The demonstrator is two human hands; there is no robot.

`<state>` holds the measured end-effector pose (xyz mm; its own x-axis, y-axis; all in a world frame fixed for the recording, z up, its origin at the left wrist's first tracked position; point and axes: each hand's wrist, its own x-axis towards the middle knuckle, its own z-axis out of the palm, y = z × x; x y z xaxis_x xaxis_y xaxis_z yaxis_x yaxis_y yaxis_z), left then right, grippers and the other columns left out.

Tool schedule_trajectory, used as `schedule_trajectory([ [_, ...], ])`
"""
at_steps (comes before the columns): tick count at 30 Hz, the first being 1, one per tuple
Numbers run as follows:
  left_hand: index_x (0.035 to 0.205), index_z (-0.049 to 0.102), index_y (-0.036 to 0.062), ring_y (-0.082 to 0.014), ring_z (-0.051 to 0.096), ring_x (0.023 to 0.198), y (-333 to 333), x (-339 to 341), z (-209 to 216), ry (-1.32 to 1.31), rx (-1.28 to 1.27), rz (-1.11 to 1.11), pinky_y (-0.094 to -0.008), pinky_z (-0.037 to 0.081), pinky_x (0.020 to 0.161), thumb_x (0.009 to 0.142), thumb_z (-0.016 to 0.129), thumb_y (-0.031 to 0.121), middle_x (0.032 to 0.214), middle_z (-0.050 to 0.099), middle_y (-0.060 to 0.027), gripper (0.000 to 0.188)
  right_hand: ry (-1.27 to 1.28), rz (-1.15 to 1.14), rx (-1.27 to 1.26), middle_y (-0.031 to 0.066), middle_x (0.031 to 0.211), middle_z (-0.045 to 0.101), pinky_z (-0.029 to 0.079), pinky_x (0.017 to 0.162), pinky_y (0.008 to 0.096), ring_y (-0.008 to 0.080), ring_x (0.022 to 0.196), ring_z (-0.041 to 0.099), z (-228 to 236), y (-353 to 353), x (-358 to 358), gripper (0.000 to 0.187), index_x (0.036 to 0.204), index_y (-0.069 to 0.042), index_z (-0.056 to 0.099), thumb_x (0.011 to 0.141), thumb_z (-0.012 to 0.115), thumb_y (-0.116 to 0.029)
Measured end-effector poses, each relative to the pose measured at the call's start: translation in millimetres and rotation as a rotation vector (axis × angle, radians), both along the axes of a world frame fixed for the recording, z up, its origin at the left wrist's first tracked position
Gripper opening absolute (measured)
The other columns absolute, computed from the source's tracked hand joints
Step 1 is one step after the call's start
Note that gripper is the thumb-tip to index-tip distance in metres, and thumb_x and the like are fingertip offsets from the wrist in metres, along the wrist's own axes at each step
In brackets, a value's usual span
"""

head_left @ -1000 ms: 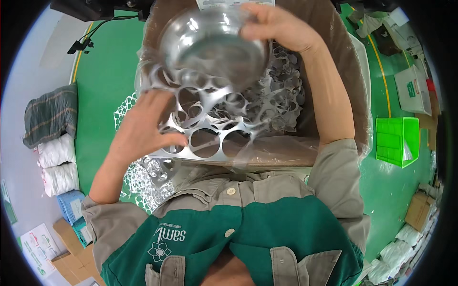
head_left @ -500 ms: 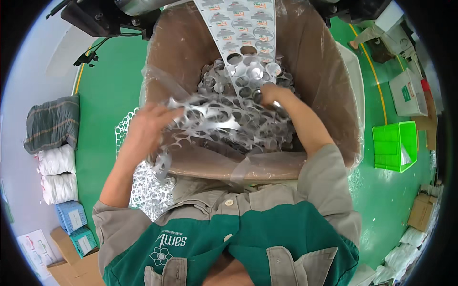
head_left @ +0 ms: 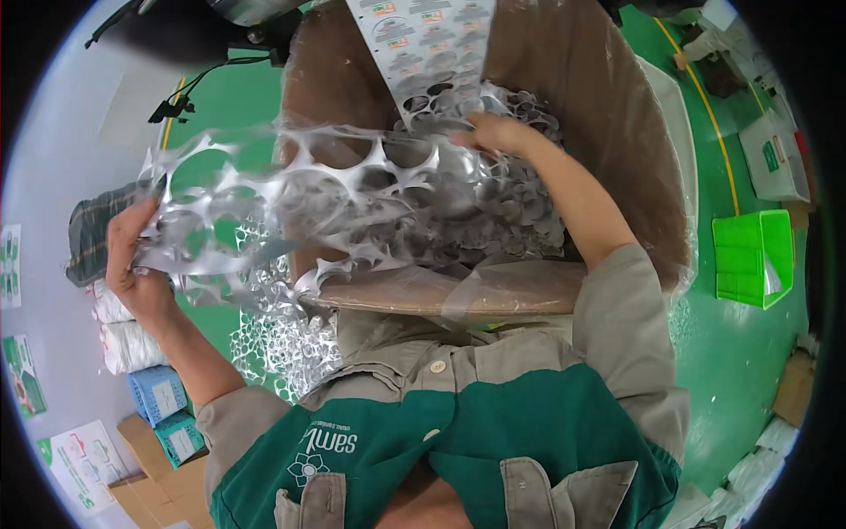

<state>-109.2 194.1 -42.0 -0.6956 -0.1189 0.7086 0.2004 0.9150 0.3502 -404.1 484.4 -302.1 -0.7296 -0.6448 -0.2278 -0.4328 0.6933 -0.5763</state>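
Note:
My left hand [head_left: 141, 260] is closed on the left end of a silver foil web [head_left: 304, 198] punched with round holes. The web stretches, blurred, from that hand across to the middle of a large brown-walled bin [head_left: 586, 97] lined with clear plastic. Over the bin, my right hand [head_left: 507, 134] is by the lower end of a printed foil strip [head_left: 432, 44], which hangs down from the top. Motion smears its fingertips, so their grip is unclear. Below it lies a heap of silver foil discs [head_left: 533, 216], partly hidden by the web.
More punched foil [head_left: 286, 344] lies on the green floor left of the bin. Dark machine parts [head_left: 167, 31] and cables jut in at the upper left. A bright green crate [head_left: 749, 260] stands at the right; wrapped bundles and cardboard boxes [head_left: 167, 467] line the left wall.
My left hand has swung out to the left, drawing the punched web wide past the bin's edge. My right hand has moved slightly up, staying by the printed strip's lower end.

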Motion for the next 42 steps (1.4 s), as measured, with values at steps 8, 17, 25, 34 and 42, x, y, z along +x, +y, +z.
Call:
schedule_trajectory([
  [8,0.131,0.038,0.0071,-0.0277,0.033,0.126,-49.2,65.4,-42.6,-0.829,-0.309,0.269,-0.0369,0.032,0.099,0.063,0.075,0.026,0.135,0.035,-0.0135,0.079,0.009,0.056,0.498,0.0175,0.117,0.054,0.043,0.088,0.0396,0.0293,0.109,0.052,-26.6,30.7,-15.0,0.045,0.113,-0.001,0.053,0.075,0.062,-0.024],
  [17,0.138,0.023,0.0139,-0.0417,0.02,0.129,57.2,-42.7,-68.3,-0.844,-0.689,-0.118,-0.0499,0.02,0.104,0.045,0.078,0.049,0.141,0.025,-0.0167,0.114,0.172,0.375,0.236,0.02,0.104,0.057,0.043,0.083,0.0397,0.0336,0.1,0.053,48.8,-4.7,10.9,0.051,0.105,0.0,0.054,0.067,0.069,-0.029],
  [25,0.14,0.003,0.0051,-0.0297,0.014,0.134,2.9,-38.1,-119.4,-0.74,0.228,-0.13,-0.039,0.016,0.108,0.051,0.082,0.029,0.145,0.013,-0.0187,0.121,-0.914,0.136,-1.565,0.0114,0.123,0.049,0.034,0.102,0.0369,0.0223,0.115,0.048,136.6,28.4,-23.3,0.054,0.127,-0.003,0.039,0.087,0.052,-0.036],
  [34,0.12,0.046,0.0112,-0.0366,0.027,0.128,17.4,-41.6,-118.2,-0.795,0.006,-0.037,-0.0425,0.029,0.101,0.066,0.069,0.019,0.143,0.014,-0.0222,0.06,0.03,0.11,0.549,0.0246,0.124,0.045,0.036,0.095,0.0379,0.033,0.116,0.044,-126.8,81.2,-19.0,0.072,0.116,0.005,0.049,0.068,0.067,-0.046],
  [42,0.094,0.061,0.004,-0.0295,0.053,0.098,13.4,-51.6,-96.5,-0.54,-0.067,0.036,-0.0376,0.042,0.081,0.08,0.05,0.001,0.11,0.056,-0.0122,0.018,0.488,0.2,-0.156,0.0218,0.095,0.06,0.046,0.075,0.0398,0.0342,0.086,0.059,64.7,1.1,-17.8,0.047,0.101,0.005,0.053,0.072,0.066,-0.03],
])
